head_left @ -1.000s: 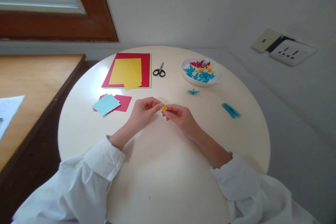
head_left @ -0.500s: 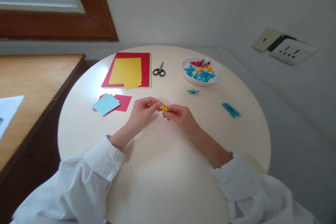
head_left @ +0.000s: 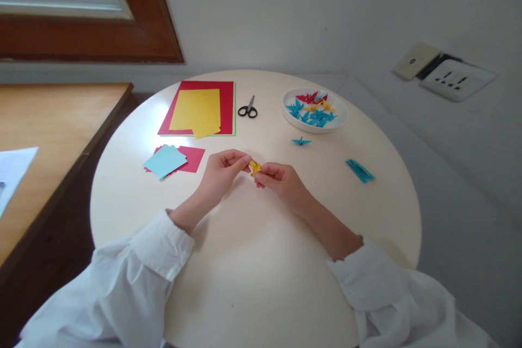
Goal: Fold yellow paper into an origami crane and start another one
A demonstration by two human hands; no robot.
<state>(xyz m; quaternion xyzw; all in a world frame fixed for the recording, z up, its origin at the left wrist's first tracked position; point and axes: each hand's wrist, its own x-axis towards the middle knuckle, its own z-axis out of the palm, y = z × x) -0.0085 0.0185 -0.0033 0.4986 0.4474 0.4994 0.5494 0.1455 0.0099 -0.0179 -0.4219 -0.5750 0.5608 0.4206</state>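
Where the round cream table (head_left: 253,261) fills most of the view, a wooden desk (head_left: 53,130) stands to its left under a window with a brown frame (head_left: 134,38). On the far left part of the table lies a big red sheet (head_left: 226,103) with a yellow sheet (head_left: 196,111) on top of it. Nearer to the person, a light blue square paper (head_left: 165,161) lies over a smaller red paper (head_left: 193,159). A white plate (head_left: 340,119) at the far right holds many small folded paper cranes (head_left: 312,111) in blue, red and yellow. Black scissors (head_left: 247,109) lie between the big sheets and the plate. A folded blue strip (head_left: 359,170) lies near the right edge, and one blue crane (head_left: 300,141) sits alone just in front of the plate.

Both arms wear white sleeves. The left hand (head_left: 222,171) and the right hand (head_left: 281,179) meet near the middle of the table, just above its surface. Each hand is closed in a pinch on the small yellow folded paper (head_left: 255,166), the left one from its left side and the right one from its right side. It is too small to tell its exact shape.
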